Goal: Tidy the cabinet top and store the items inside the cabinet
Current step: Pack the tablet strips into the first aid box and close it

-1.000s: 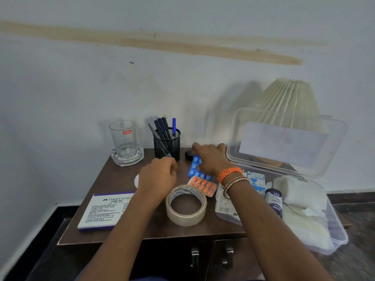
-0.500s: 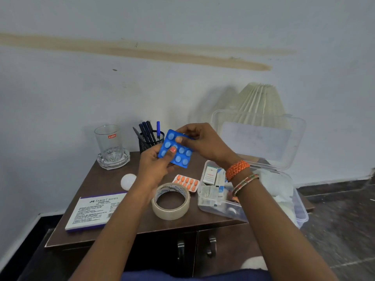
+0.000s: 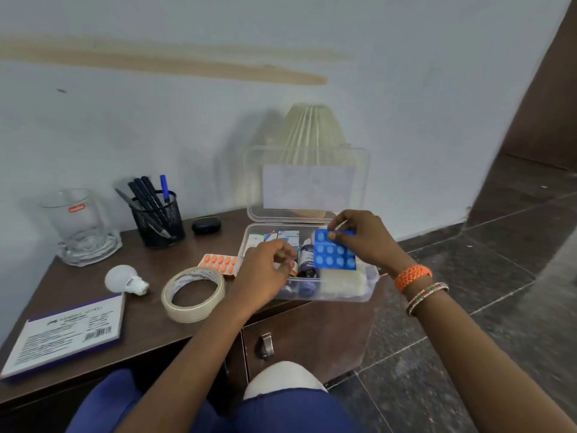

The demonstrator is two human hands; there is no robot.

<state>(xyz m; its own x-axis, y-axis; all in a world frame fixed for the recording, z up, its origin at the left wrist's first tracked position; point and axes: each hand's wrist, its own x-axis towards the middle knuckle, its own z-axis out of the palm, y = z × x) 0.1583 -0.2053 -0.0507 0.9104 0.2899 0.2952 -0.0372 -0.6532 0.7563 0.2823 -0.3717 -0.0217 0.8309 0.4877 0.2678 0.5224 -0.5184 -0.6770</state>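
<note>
A: On the cabinet top [image 3: 150, 310], the clear box [image 3: 371, 278] sits at the right edge, lid up, overhanging a bit. A push down could tip it off.

B: Hands?

A: Right hand [image 3: 368, 242] pinches the blue blister pack [image 3: 334, 254] by its top edge, over the box, not in yet. Left hand [image 3: 265, 273] is loosely curled at the box's near-left wall; can't tell if it's holding anything.

B: Small stuff?

A: Tape roll [image 3: 193, 293], bulb [image 3: 123, 280] and orange blister pack [image 3: 220, 263] lie loose near the left forearm. The bulb could roll if knocked.
</note>
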